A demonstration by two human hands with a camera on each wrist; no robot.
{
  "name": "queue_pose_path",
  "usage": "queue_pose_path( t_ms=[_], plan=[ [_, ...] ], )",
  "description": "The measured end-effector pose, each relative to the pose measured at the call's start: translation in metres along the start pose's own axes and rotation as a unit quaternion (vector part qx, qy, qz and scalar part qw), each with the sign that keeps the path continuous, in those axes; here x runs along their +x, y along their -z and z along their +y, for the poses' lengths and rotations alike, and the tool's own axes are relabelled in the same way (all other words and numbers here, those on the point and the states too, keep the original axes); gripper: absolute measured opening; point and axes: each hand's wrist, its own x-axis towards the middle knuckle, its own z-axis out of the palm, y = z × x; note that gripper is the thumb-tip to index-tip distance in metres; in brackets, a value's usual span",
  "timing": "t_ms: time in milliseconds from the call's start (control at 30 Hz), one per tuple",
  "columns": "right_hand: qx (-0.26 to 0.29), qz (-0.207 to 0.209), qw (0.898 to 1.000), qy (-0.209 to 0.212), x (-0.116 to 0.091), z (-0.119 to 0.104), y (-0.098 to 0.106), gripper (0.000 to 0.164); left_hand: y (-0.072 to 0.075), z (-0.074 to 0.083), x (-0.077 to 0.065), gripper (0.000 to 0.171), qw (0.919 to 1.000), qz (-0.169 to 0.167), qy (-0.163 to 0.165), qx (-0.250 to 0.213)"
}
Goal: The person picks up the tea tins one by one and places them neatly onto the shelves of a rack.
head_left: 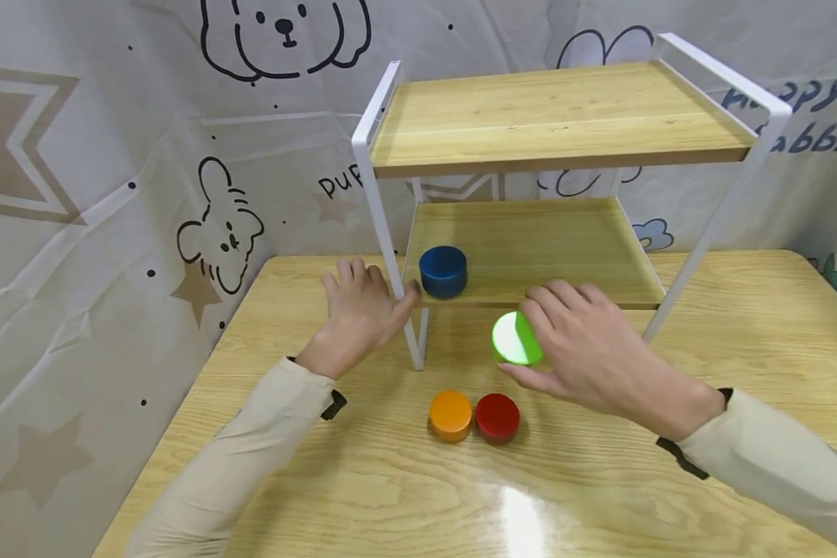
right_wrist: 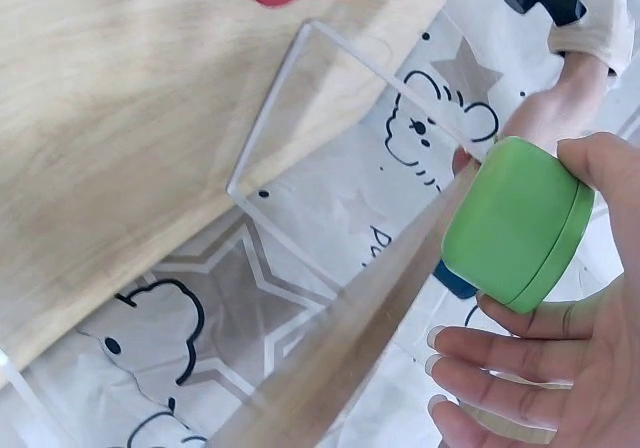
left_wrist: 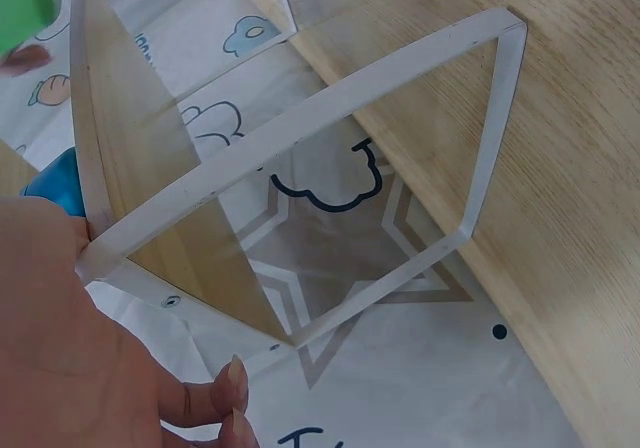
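Note:
A small two-tier shelf with wooden boards [head_left: 565,116] and white metal side frames stands on the table. On its lower board [head_left: 551,248], near the left front, sits a round blue container [head_left: 443,273]. My left hand [head_left: 361,310] is at the shelf's left front post, its thumb against the post by the lower board and its other fingers extended beside the frame. My right hand [head_left: 586,356] pinches a round green container [right_wrist: 520,223] between thumb and index finger, just in front of the lower board's front edge; the remaining fingers stand clear of it.
An orange round container [head_left: 450,415] and a red one [head_left: 498,418] stand side by side on the wooden table [head_left: 363,496], in front of the shelf. Behind hangs a pale cloth [head_left: 153,101] with cartoon drawings. The upper board overhangs the lower one.

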Motion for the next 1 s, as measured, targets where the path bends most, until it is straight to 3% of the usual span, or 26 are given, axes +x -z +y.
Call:
queue_pose_path(
  t_ms=[267, 400, 600, 1000],
  plan=[
    [-0.015, -0.010, 1.000, -0.006, 0.026, 0.014, 0.005, 0.065, 0.000, -0.001, 0.000, 0.057, 0.9999, 0.010, -0.003, -0.004],
    [-0.019, -0.008, 1.000, -0.012, 0.039, 0.021, 0.000, 0.063, 0.000, -0.001, 0.000, 0.057, 0.9999, 0.014, -0.003, -0.006],
    [-0.013, -0.003, 1.000, -0.028, 0.050, 0.025, -0.013, 0.057, -0.002, 0.001, 0.001, 0.058, 1.0000, -0.007, -0.001, 0.005],
    [0.011, -0.085, 0.992, -0.092, 0.058, 0.035, -0.022, 0.060, -0.008, 0.002, -0.001, 0.053, 0.9997, 0.012, -0.017, -0.012]
  ],
)
